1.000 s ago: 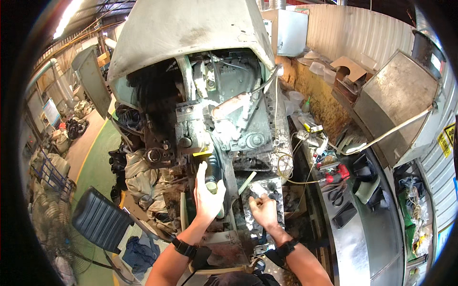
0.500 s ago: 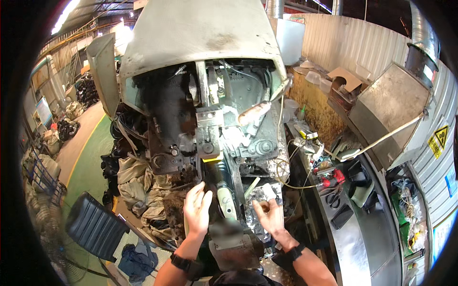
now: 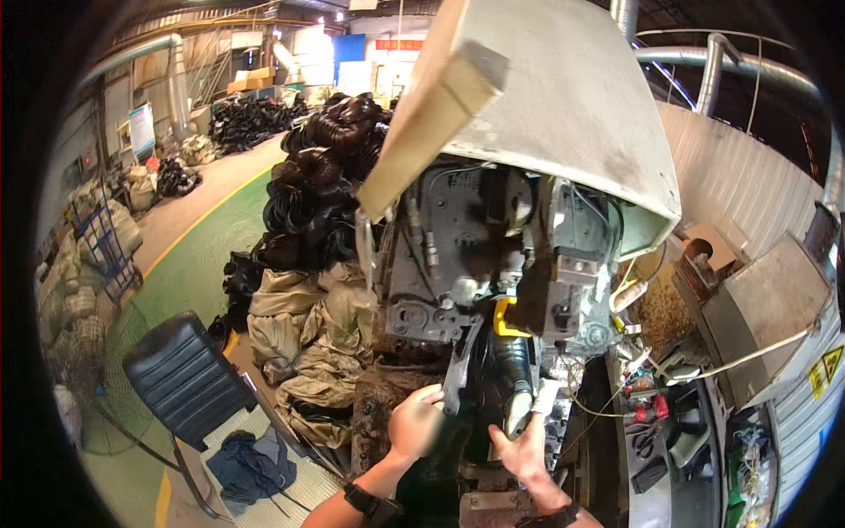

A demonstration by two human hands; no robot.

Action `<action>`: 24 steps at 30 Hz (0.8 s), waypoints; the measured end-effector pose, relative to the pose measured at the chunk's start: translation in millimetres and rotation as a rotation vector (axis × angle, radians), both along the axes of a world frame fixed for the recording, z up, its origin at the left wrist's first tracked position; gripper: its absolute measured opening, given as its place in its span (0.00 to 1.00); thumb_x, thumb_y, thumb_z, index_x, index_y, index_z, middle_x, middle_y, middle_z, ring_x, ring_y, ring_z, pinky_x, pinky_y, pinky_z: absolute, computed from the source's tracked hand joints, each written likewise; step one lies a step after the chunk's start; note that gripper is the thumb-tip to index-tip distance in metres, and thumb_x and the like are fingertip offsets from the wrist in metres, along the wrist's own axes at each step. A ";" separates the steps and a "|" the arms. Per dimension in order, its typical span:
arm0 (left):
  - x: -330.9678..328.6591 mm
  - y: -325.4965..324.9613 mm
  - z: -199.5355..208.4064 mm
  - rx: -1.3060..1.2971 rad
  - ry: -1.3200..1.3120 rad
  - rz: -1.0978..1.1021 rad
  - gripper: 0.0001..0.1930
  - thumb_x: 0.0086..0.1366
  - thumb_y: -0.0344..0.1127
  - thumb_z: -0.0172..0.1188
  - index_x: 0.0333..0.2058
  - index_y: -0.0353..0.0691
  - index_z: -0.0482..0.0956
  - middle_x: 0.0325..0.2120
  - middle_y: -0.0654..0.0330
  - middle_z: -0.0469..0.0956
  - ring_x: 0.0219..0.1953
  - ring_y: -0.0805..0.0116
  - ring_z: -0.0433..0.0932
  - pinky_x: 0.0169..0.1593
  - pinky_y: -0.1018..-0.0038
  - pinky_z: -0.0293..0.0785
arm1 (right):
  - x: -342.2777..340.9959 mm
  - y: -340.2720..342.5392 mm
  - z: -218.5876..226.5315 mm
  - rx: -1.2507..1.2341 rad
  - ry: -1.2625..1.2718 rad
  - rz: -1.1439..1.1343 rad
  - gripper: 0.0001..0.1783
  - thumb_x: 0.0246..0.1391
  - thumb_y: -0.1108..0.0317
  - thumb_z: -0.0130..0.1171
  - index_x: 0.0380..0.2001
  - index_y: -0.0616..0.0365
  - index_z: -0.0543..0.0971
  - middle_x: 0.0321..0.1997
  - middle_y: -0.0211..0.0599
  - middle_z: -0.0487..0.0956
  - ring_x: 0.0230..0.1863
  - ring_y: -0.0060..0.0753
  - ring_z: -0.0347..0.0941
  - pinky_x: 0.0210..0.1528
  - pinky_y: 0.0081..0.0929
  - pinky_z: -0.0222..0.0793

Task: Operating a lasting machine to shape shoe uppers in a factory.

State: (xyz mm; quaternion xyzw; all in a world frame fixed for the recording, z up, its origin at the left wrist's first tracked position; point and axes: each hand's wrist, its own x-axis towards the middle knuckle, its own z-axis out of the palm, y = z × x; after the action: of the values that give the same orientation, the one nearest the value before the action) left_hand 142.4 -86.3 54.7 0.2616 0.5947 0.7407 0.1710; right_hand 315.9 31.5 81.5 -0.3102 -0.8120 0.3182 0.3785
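A long black piece (image 3: pixel 510 361) with a yellow collar (image 3: pixel 505 319) and a pale tip (image 3: pixel 519 407) points toward me below the machine's working parts. My right hand (image 3: pixel 525 451) is at that tip, thumb on one side and fingers on the other, closed round it. A white object (image 3: pixel 547 396) shows just beyond its fingers; whether they touch it I cannot tell. My left hand (image 3: pixel 415 426) is beside the lower end of a grey metal bar (image 3: pixel 458 377). Its fingers point toward the bar, but blur hides their grip.
The machine's pale hood (image 3: pixel 563 97) rises above, with a tilted panel (image 3: pixel 440 123) at its left. Tan cloth sacks (image 3: pixel 326 326) and shiny black piles (image 3: pixel 317 189) lie left. A black chair (image 3: pixel 187 374) stands nearer. Right, scissors (image 3: pixel 645 443) lie on a bench.
The view has swung left, showing more of the floor and piles. My right hand has come to the pale tip; my left hand is now beside the grey bar.
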 end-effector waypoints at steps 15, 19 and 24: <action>107.1 13.3 136.4 0.277 -0.412 -0.723 0.26 0.52 0.26 0.68 0.52 0.27 0.76 0.47 0.46 0.80 0.47 0.54 0.81 0.53 0.60 0.78 | 224.6 -115.4 94.2 0.059 -0.125 0.185 0.70 0.35 0.43 0.80 0.72 0.67 0.51 0.64 0.59 0.64 0.47 0.49 0.64 0.55 0.38 0.61; 180.3 45.3 125.8 0.158 -0.657 -0.723 0.25 0.56 0.37 0.69 0.50 0.30 0.77 0.40 0.53 0.82 0.40 0.58 0.82 0.46 0.60 0.81 | 284.4 -134.9 95.8 -0.009 -0.103 0.026 0.62 0.46 0.69 0.77 0.73 0.67 0.45 0.67 0.55 0.68 0.69 0.42 0.63 0.70 0.40 0.55; 301.2 70.7 59.3 -0.277 -0.706 -0.911 0.24 0.66 0.54 0.60 0.49 0.38 0.79 0.41 0.57 0.83 0.45 0.61 0.81 0.52 0.62 0.76 | 361.4 -147.2 47.4 -0.114 0.447 -0.688 0.54 0.46 0.65 0.78 0.72 0.62 0.57 0.68 0.51 0.69 0.64 0.39 0.70 0.71 0.35 0.55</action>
State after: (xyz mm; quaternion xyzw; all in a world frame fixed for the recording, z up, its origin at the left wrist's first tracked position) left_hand 443.6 -15.6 113.9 0.2036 0.4209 0.5502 0.6918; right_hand 677.3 -115.8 128.9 -0.5073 -0.5399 0.2769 0.6120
